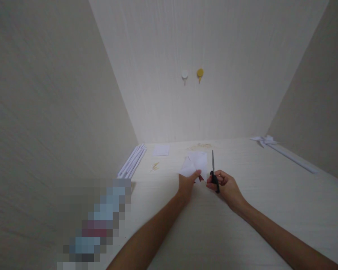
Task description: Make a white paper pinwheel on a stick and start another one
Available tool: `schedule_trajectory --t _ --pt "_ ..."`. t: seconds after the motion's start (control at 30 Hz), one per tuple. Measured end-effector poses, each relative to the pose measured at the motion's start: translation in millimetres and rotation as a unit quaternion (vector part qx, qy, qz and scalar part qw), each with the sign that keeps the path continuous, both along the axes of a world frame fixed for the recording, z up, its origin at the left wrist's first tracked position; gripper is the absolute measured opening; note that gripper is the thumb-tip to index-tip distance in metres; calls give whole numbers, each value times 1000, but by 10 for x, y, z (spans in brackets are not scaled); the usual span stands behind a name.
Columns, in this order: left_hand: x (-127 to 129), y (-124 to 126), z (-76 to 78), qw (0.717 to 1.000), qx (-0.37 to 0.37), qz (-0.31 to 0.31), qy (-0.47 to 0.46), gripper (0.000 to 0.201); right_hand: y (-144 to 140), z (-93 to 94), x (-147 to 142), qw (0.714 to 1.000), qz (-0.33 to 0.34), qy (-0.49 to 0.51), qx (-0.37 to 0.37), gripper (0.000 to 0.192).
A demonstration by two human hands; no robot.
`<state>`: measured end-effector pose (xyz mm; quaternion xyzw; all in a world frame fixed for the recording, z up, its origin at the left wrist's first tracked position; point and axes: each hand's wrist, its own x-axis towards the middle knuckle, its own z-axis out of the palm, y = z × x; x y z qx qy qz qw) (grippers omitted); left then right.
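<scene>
My left hand [187, 183] pinches a folded white paper [195, 163] by its near corner, holding it just above the pale table [242, 210]. A small red part shows under the paper near my fingers. My right hand [227, 185] grips black-handled scissors [213, 168], with the blades pointing away from me and standing just right of the paper. The blades look closed or nearly closed.
A small white sheet [160, 150] lies farther back on the table. White paper strips [133, 162] lean along the left wall, and a white folded piece with a long strip [281, 152] lies at the right. Two hooks [192, 74] hang on the back wall. A blurred patch sits at lower left.
</scene>
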<state>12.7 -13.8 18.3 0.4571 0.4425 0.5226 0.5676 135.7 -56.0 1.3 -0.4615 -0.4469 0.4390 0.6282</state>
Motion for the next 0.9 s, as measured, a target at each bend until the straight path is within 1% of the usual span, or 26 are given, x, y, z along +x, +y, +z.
schedule_trajectory --t 0.2,0.37,0.5,0.6,0.67,0.73,0.9 --pt "1 -11 9 1000 15 0 7 19 29 -23 4 1000 1 -18 13 29" --pt "8 2 -10 1000 17 4 10 17 41 -60 18 999 -4 -28 21 28" --pt "18 -3 6 1000 11 15 12 15 48 -74 22 999 -3 -25 23 28" --pt "13 -15 22 1000 16 -4 19 16 52 -76 19 1000 -5 -23 18 29" --pt "6 -23 28 999 19 -22 35 21 53 -76 18 999 -7 -24 22 29" --pt "0 -30 32 998 32 -29 51 24 49 -73 18 999 -11 -29 28 29" --pt "-4 -33 40 994 87 -15 66 24 25 -41 14 999 -17 -44 28 30"
